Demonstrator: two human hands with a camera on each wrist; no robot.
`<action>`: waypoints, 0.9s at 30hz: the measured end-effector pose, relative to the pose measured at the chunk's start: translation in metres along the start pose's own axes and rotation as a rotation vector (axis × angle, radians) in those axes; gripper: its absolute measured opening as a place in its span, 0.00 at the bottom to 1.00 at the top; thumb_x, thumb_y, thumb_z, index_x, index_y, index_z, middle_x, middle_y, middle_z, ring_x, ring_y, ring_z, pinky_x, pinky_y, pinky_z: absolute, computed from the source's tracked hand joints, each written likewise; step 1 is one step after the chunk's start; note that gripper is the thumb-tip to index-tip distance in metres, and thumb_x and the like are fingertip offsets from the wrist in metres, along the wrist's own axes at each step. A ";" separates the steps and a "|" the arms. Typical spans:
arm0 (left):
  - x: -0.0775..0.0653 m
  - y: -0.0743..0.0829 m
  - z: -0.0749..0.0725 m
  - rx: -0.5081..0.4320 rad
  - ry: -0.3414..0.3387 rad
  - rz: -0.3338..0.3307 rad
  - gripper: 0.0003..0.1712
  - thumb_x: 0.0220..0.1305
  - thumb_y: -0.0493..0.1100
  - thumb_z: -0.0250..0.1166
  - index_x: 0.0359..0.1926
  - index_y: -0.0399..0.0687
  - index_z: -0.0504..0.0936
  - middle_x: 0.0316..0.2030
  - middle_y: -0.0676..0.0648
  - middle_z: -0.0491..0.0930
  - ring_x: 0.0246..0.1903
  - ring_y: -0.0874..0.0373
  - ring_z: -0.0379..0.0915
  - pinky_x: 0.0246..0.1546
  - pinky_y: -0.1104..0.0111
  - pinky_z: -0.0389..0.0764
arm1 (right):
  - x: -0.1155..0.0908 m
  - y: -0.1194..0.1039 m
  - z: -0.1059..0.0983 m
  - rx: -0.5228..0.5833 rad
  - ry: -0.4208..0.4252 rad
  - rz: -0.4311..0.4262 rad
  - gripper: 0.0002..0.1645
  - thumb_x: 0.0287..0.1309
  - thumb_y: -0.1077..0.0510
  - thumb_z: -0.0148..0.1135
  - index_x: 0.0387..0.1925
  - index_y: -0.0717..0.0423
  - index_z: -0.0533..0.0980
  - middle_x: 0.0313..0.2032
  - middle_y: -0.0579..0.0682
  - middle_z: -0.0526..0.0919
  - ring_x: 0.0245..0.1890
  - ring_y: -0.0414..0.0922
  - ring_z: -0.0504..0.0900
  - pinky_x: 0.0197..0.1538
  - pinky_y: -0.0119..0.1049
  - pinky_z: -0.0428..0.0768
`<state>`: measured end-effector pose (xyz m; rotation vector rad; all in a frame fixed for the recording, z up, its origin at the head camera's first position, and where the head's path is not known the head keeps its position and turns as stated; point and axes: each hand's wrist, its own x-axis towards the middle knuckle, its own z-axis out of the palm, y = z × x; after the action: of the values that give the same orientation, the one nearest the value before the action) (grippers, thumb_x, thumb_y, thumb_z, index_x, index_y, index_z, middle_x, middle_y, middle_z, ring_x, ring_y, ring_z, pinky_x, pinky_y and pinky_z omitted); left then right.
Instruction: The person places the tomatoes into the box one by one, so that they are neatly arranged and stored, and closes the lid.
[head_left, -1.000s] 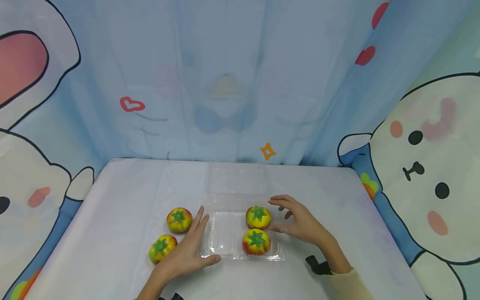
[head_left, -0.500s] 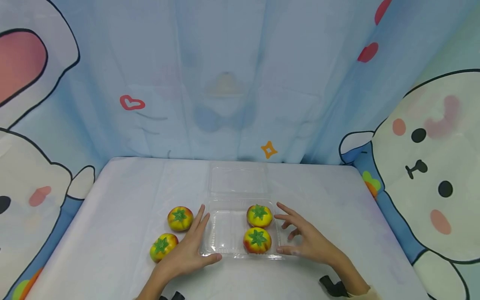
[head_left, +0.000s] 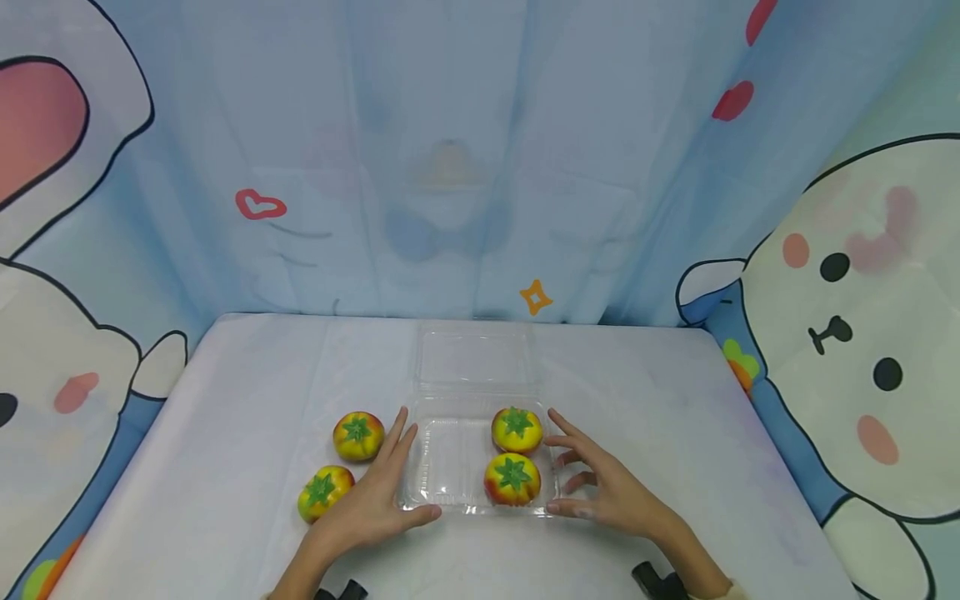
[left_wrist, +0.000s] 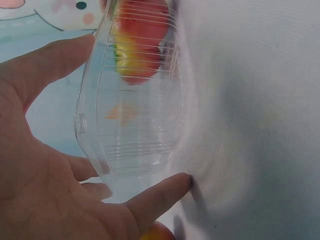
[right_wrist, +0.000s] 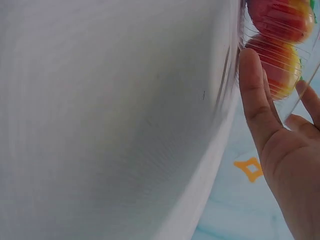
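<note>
A clear plastic clamshell box (head_left: 450, 467) lies on the white table with its lid folded back. Two red-and-yellow toy persimmons with green leaf tops stand in its right half, a back one (head_left: 517, 430) and a front one (head_left: 512, 479). My left hand (head_left: 375, 500) rests at the box's left side, fingers spread and straight, thumb by the front corner. On the right, my right hand (head_left: 607, 487) has its fingers loosely bent and its fingertips at the box's right edge. In the right wrist view, fingers (right_wrist: 255, 95) lie along the box wall beside the persimmons.
Two more toy persimmons sit left of the box: one farther back (head_left: 358, 436), one nearer (head_left: 326, 493) and partly behind my left hand. The lid (head_left: 474, 358) lies flat toward the table's back edge. A printed blue curtain (head_left: 450, 167) hangs behind.
My right hand has drawn back from the rear persimmon, then come in lower along the box's right edge. My left hand, box and persimmons hold their places.
</note>
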<state>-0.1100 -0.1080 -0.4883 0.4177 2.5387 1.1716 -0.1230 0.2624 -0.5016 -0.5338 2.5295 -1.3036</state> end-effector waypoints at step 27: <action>0.000 0.001 0.000 -0.010 -0.004 0.000 0.67 0.60 0.60 0.77 0.86 0.46 0.45 0.87 0.50 0.25 0.86 0.39 0.38 0.75 0.37 0.68 | 0.000 -0.004 0.005 0.090 0.023 0.018 0.53 0.55 0.53 0.82 0.78 0.46 0.65 0.86 0.53 0.48 0.51 0.47 0.85 0.50 0.27 0.88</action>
<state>-0.1100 -0.1076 -0.4877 0.4167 2.5281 1.1824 -0.1205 0.2563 -0.5017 -0.4788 2.4740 -1.4171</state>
